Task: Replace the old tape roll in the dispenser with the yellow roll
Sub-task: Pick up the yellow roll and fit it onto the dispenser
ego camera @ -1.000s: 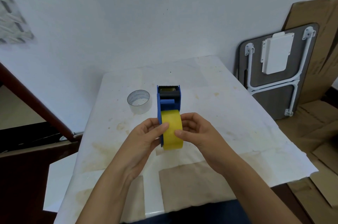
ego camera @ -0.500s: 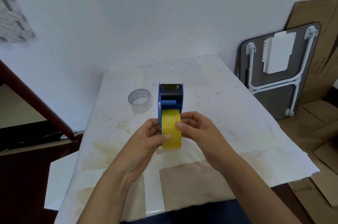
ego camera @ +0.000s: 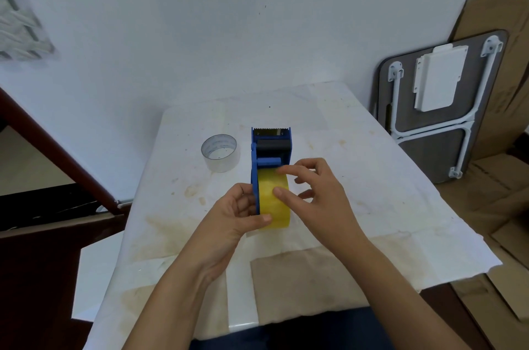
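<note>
Left hand (ego camera: 237, 213) grips the dispenser (ego camera: 270, 149); right hand (ego camera: 312, 192), fingers spread, seemingly touches yellow roll (ego camera: 273, 203).

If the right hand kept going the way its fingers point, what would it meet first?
Probably the yellow roll: the right hand's fingers point left, already at its surface, though contact is unclear.

Light was soft, even and fairly bright, casting only faint shadows on the surface (ego camera: 357, 166) just beneath the fingers (ego camera: 282, 192). The fingers were slightly blurred. Wide-angle distortion bent lines far from them, where detail smeared.
</note>
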A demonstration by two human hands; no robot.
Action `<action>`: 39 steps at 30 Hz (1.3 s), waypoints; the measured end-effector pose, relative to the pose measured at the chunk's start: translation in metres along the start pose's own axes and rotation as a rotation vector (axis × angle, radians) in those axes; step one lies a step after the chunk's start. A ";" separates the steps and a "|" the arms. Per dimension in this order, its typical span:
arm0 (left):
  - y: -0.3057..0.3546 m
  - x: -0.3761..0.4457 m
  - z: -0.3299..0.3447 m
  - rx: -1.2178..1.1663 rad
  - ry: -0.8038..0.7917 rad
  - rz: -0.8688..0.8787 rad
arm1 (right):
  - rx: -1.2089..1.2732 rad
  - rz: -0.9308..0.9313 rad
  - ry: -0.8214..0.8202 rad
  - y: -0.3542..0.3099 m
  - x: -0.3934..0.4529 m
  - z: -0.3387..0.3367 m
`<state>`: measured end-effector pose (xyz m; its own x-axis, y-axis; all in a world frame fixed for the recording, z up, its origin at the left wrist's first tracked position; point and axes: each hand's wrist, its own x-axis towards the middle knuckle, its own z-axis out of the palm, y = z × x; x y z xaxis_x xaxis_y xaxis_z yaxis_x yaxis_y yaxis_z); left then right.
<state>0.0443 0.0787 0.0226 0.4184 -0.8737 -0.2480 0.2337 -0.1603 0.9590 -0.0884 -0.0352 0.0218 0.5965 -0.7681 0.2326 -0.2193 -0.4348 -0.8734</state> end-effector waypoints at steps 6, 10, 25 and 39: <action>0.000 -0.001 -0.001 0.020 -0.037 -0.006 | -0.098 -0.127 0.109 0.002 0.005 -0.003; 0.001 0.000 0.000 -0.005 -0.036 -0.001 | -0.214 -0.281 0.086 0.004 0.005 -0.006; 0.005 -0.008 -0.012 -0.058 -0.200 -0.049 | -0.299 -0.409 0.078 -0.010 0.020 -0.020; 0.022 0.000 -0.004 -0.101 -0.201 -0.162 | -0.332 -0.359 0.052 -0.015 0.023 -0.021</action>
<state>0.0531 0.0774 0.0436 0.1879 -0.9157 -0.3553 0.3739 -0.2678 0.8880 -0.0869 -0.0562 0.0494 0.6420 -0.5609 0.5227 -0.2461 -0.7965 -0.5523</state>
